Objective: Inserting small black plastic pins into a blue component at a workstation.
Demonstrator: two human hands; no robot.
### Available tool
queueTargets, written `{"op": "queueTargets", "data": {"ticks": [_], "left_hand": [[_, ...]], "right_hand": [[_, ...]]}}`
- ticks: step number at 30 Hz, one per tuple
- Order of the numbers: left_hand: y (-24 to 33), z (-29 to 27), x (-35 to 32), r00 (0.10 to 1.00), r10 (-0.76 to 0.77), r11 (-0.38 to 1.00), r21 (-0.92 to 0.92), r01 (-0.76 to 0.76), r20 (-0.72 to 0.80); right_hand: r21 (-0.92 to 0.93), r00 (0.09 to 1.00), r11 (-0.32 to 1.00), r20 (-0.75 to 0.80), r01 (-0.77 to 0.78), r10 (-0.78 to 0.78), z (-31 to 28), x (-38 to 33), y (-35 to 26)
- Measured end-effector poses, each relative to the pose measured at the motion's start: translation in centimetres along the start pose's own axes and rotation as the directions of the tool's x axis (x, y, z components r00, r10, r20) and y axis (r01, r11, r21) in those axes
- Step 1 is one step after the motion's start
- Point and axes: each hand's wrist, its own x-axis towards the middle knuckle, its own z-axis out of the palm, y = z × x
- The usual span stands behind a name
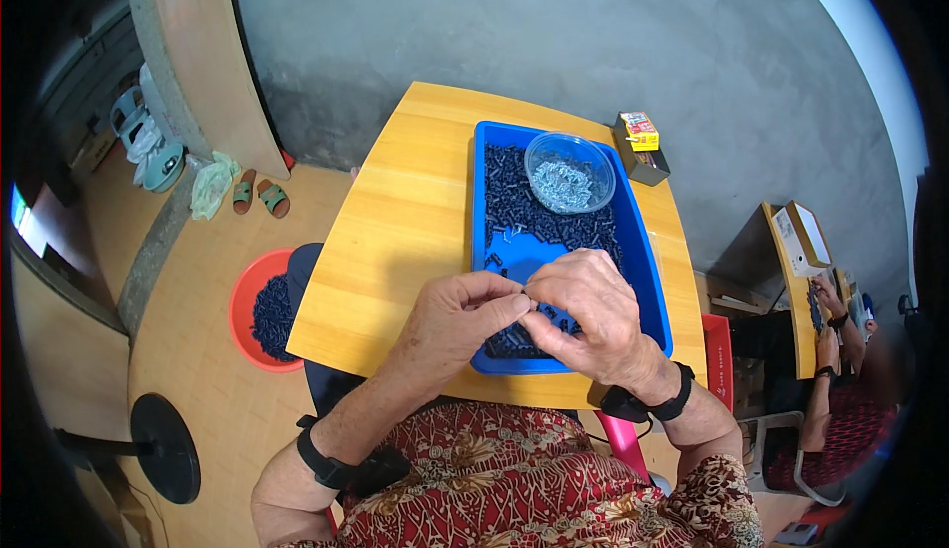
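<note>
My left hand (445, 326) and my right hand (590, 313) meet over the near part of a blue tray (534, 253). Thumbs and fingertips are pinched together there; whatever small piece they hold is mostly covered by the fingers. Many small black cylindrical pieces (509, 187) lie in the tray, heaped at the far end and scattered nearer to me. Set on the heap is a clear round bowl (598, 158) of small silvery metal parts (563, 187). A few similar silvery bits (509, 234) rest on the tray beside the black pieces.
The tray stands on a yellow wooden table (381, 217). At its far right corner is a dark box (647, 167) with a yellow packet (641, 131). An orange-red basin (242, 301) of black pieces sits on the floor at left. Another person (820, 410) works at right.
</note>
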Motion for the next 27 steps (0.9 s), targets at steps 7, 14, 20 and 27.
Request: {"op": "queueTargets", "data": {"ticks": [7, 14, 20, 27], "left_hand": [[0.26, 0.03, -0.12, 1.000, 0.005, 1.000, 0.001, -0.005, 0.016], [0.07, -0.18, 0.00, 0.999, -0.041, 0.999, -0.004, 0.041, 0.011], [-0.04, -0.37, -0.05, 0.999, -0.045, 0.999, 0.002, 0.045, -0.008], [0.00, -0.07, -0.05, 1.000, -0.018, 1.000, 0.014, 0.018, 0.005]], "right_hand": [[-0.011, 1.000, 1.000, -0.003, 0.028, -0.028, 0.08, -0.12, 0.32], [0.014, 1.000, 1.000, -0.019, 0.000, 0.000, 0.17, -0.16, 0.52], [0.046, 1.000, 0.999, 0.025, -0.019, 0.018, -0.06, -0.20, 0.75], [0.050, 1.000, 0.999, 0.019, -0.019, 0.018, -0.04, -0.38, 0.55]]}}
